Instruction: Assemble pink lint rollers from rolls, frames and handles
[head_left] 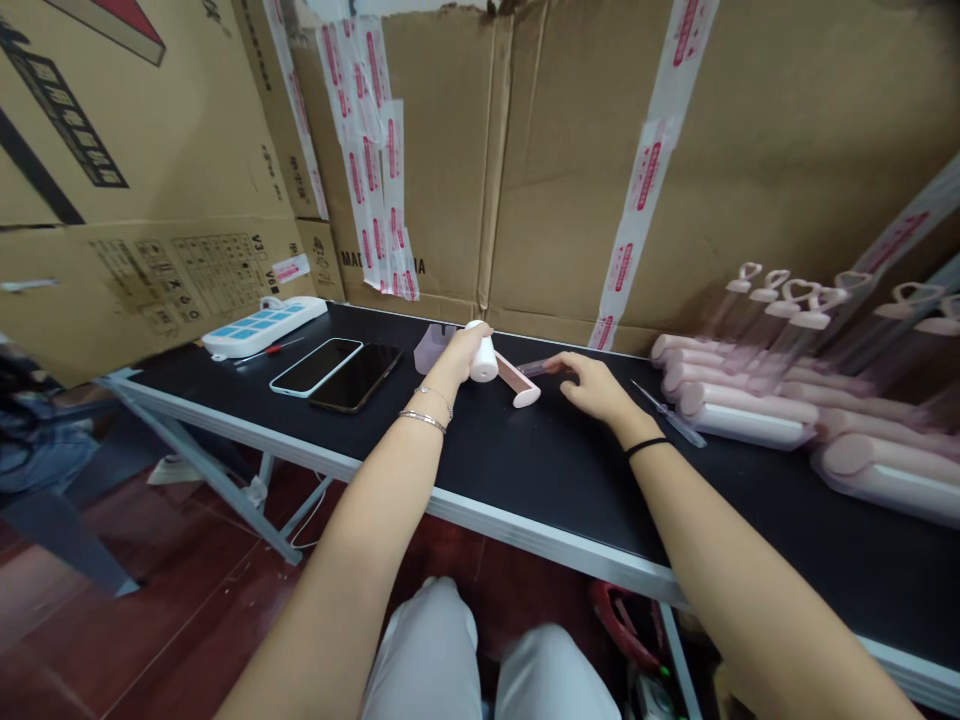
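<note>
At the far left of a black desk (555,470), a power strip (262,327) sits against the cardboard wall (570,170), seemingly pushed back to leave the front edge free. A thin tool with a red part (279,350) lies along its near side. Two phones, one white-edged (316,367) and one dark (358,377), lie flat side by side, face up, perhaps set there to be out of the way of the work. Next comes a lilac tray (428,348), just beside the worker's left hand (463,345), within easy reach. That hand is closed around a white cylinder (484,364) at the middle of the desk, its end facing the worker, a grip that appears meant to keep it from rolling. A pink arm (514,378) slants out to the cylinder's right; whether the two are joined cannot be told. Beyond it, a clear piece (535,368) reaches toward the right hand (591,385), whose fingers are loosely curled, half open; whether they grip the piece is unclear. A slim screwdriver (671,415) lies to the right of that hand, likely kept close for use. At far right, pink-and-white units (750,412) lie in rows, heart-topped stems (799,305) pointing upward, apparently lined up alike so that they stay together and off the working space.
</note>
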